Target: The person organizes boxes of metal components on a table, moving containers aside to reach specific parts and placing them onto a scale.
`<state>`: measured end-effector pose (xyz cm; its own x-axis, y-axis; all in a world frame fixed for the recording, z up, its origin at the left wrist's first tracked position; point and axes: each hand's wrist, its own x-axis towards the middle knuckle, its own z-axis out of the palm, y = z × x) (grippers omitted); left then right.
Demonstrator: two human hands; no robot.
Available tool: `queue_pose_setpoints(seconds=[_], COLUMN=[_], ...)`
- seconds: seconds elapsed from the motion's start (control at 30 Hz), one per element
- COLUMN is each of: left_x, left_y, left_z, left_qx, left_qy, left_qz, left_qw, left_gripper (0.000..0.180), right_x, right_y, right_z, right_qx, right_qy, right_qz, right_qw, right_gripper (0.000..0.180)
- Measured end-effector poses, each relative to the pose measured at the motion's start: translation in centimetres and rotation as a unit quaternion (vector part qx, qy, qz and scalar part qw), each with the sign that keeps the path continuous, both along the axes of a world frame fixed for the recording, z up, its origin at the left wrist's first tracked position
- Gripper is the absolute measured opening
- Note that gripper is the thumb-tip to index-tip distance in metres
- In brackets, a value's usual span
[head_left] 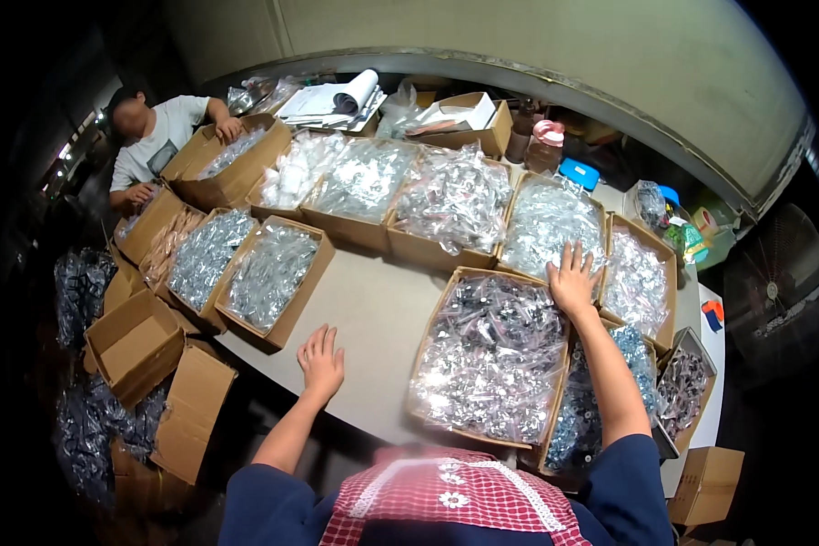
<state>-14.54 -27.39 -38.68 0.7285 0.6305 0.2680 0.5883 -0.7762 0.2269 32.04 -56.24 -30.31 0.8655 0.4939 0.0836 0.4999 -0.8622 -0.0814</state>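
My left hand [321,366] hovers over or rests on the pale tabletop [364,318], fingers loosely spread with nothing in them. Just beyond it stands a cardboard box of clear plastic bags [271,278] holding small shiny parts. My right hand [572,280], fingers apart, reaches to the near edge of another box of clear bags [552,218]; whether it presses on them I cannot tell. Below that hand, a large box of small zip bags [490,359] with dark and silvery pieces sits close to my body. Beside it, partly under my right forearm, is a box of bluish metal parts [581,414].
More filled boxes [355,177] line the far side. A co-worker [168,136] handles bags at the far left. Empty cartons [136,337] stand at lower left. Papers [328,100], a pink-lidded jar [546,146] and a blue container [579,173] lie behind. A carton [705,484] stands at lower right.
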Motion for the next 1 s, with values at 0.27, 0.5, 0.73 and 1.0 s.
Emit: queue_pose_setpoints(seconds=[0.27, 0.5, 0.73, 1.0], left_x=[-0.4, -0.3, 5.1, 24.0], left_y=[0.1, -0.2, 5.7, 17.9], left_z=[0.2, 0.0, -1.5, 11.5], left_qx=[0.011, 0.022, 0.064, 0.246], left_qy=[0.023, 0.031, 0.068, 0.130], left_qz=[0.011, -0.001, -0.030, -0.224], left_qw=[1.000, 0.999, 0.995, 0.934], left_gripper=[0.053, 0.053, 0.067, 0.116], right_x=[-0.4, 0.3, -1.1, -9.9], right_y=[0.0, -0.2, 6.7, 24.9], right_z=[0.2, -0.4, 3.7, 6.8], right_qx=[0.006, -0.002, 0.023, -0.128], right_qy=[0.013, 0.010, -0.001, -0.025], right_qz=[-0.005, 0.003, 0.001, 0.194], right_qw=[1.000, 1.000, 1.000, 0.972], right_gripper=[0.074, 0.075, 0.084, 0.130])
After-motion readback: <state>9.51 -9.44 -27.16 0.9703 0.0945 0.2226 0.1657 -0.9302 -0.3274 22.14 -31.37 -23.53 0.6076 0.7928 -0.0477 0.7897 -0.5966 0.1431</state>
